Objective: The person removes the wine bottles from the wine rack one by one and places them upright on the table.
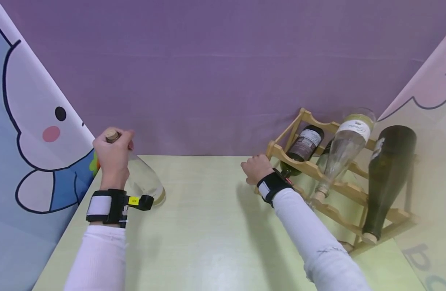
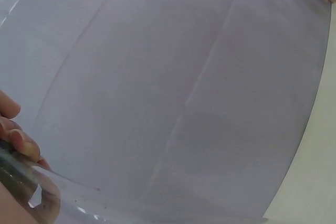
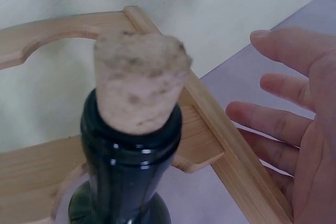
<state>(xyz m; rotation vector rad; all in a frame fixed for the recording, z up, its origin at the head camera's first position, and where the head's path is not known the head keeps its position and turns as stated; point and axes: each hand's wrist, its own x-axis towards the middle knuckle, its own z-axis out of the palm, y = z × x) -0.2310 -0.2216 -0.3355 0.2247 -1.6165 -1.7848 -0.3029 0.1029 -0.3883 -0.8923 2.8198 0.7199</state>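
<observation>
At the left of the table, my left hand [image 1: 112,159] grips the neck of a clear glass bottle [image 1: 144,178], its cork stopper [image 1: 112,134] showing above the fist. The bottle leans with its base toward the right. In the left wrist view, the fingers [image 2: 25,144] wrap round its neck. My right hand [image 1: 257,169] is beside the left end of a wooden wine rack [image 1: 286,157], holding nothing. Its fingers [image 3: 268,114] are spread and slightly bent in the right wrist view, near the rack's side bar. A corked dark bottle [image 3: 131,169] stands out close to that camera.
The rack holds a dark labelled bottle [image 1: 304,145], a clear bottle with a white label [image 1: 344,151] and a large dark green bottle [image 1: 390,173], necks pointing down toward the front. A purple backdrop [image 1: 208,101] rises behind the table [image 1: 201,226]; printed panels flank it.
</observation>
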